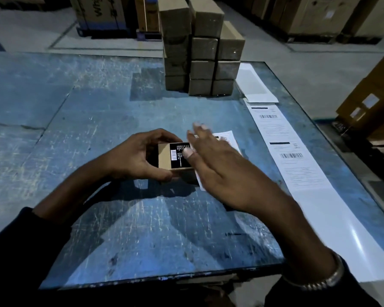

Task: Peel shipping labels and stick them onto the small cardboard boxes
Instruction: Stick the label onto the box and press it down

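In the head view, a small cardboard box (167, 156) is gripped by the left hand (131, 155), whose fingers are curled round its near and far edges, and it is held on or just above the blue tabletop (98, 107). A black printed patch is seen on the box's top. The right hand (217, 171) is laid open, fingers straight, over the box's right side, where a white shipping label (227, 138) is pressed under it; part of the label is seen past the fingers, beyond the box's edge. A strip of unpeeled labels (288, 156) lies along the tabletop's right side, and a stack of boxes (203, 54) stands at the far edge.

The step in hand is judged to be smoothing the label down. It would be done best if the box were held steady by the left hand while the flat fingers were swept outward from the stuck edge, so that air and wrinkles are pushed out; the overhang should be folded down over the side.
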A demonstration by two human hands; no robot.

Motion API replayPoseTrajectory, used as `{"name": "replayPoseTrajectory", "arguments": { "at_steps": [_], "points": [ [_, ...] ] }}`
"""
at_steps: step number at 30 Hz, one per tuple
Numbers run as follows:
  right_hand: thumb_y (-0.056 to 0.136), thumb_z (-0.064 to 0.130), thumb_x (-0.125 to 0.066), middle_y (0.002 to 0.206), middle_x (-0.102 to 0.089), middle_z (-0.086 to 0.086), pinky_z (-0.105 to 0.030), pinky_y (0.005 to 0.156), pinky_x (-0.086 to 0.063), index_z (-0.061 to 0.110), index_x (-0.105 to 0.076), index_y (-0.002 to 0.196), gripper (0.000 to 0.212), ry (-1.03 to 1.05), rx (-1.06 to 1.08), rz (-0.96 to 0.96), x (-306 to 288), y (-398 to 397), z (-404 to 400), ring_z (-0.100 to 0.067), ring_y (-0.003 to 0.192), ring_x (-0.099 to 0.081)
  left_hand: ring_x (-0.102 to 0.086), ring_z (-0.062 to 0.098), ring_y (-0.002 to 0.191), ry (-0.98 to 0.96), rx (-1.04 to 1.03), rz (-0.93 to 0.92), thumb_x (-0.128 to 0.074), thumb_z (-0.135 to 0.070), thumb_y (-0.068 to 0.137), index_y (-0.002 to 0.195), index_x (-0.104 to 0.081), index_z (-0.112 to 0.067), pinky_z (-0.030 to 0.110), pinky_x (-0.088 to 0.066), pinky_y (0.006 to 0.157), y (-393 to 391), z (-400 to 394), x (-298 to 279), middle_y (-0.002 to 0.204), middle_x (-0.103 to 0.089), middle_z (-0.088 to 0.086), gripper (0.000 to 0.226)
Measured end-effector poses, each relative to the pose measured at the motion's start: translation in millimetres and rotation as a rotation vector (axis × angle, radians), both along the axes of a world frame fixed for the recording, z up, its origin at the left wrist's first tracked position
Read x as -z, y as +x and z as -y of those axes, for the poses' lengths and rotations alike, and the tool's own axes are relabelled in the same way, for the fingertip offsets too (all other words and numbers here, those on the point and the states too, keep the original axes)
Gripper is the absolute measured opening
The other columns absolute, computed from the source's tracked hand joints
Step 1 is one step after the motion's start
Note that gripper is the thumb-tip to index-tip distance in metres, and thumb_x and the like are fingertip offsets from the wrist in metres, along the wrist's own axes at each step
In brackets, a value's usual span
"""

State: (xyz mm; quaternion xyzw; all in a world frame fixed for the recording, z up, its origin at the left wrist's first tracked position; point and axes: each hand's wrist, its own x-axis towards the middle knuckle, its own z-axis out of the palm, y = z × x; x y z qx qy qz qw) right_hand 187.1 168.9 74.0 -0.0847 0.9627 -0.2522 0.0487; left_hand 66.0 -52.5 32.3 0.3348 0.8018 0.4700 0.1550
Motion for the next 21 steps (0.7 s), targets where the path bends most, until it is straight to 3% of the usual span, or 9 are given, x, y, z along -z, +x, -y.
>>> {"name": "replayPoseTrajectory", "arguments": {
  "at_steps": [4,10,14,17,21],
  "points": [
    [0.111,0.06,-0.01,0.178,0.007,0.015,-0.035,0.132,0.008,0.028,-0.003,0.172,0.068,0.172,-0.059,-0.06,18.6,2.4,9.8,0.008,0.157,0.018,-0.077,0.025,0.098,0.092,-0.014,-0.075,-0.096,-0.036,0.062,0.122,-0.07,-0.018,0.047,-0.064,0.087,2.5,-0.9,10.2,0.11,-0.078,0.003,0.068],
    [0.1,0.067,0.003,0.172,0.019,0.025,-0.027,0.131,0.011,0.039,0.01,0.168,0.074,0.202,0.034,0.071,6.8,23.2,-25.7,0.017,0.15,0.026,-0.078,0.021,0.102,0.051,-0.01,-0.063,-0.103,-0.02,0.063,0.123,-0.07,-0.019,0.049,-0.064,0.091,1.3,0.2,9.2,0.113,-0.079,-0.003,0.069],
    [0.1,0.07,0.003,0.174,0.022,0.018,-0.032,0.132,0.012,0.032,0.014,0.168,0.078,0.263,0.144,0.13,-2.8,26.6,-29.8,0.009,0.154,0.025,-0.078,0.018,0.101,0.031,-0.014,-0.05,-0.102,-0.012,0.065,0.123,-0.07,-0.021,0.048,-0.064,0.092,0.9,-0.1,8.1,0.111,-0.08,-0.004,0.067],
    [0.099,0.074,0.006,0.175,0.021,0.009,-0.036,0.132,0.013,0.023,0.013,0.169,0.087,0.309,0.214,0.121,-8.5,22.8,-16.9,0.0,0.158,0.023,-0.078,0.018,0.101,0.027,-0.008,-0.062,-0.102,-0.023,0.064,0.123,-0.07,-0.024,0.049,-0.064,0.091,0.7,0.2,7.2,0.112,-0.079,-0.006,0.068],
    [0.11,0.062,-0.005,0.176,0.014,0.014,-0.035,0.133,0.008,0.027,0.003,0.171,0.071,0.174,0.028,-0.005,5.7,13.1,13.3,0.006,0.157,0.021,-0.078,0.023,0.098,0.071,-0.006,-0.058,-0.096,-0.04,0.061,0.123,-0.07,-0.02,0.054,-0.064,0.089,2.1,-0.2,6.6,0.11,-0.079,0.0,0.071]
  ]
}}
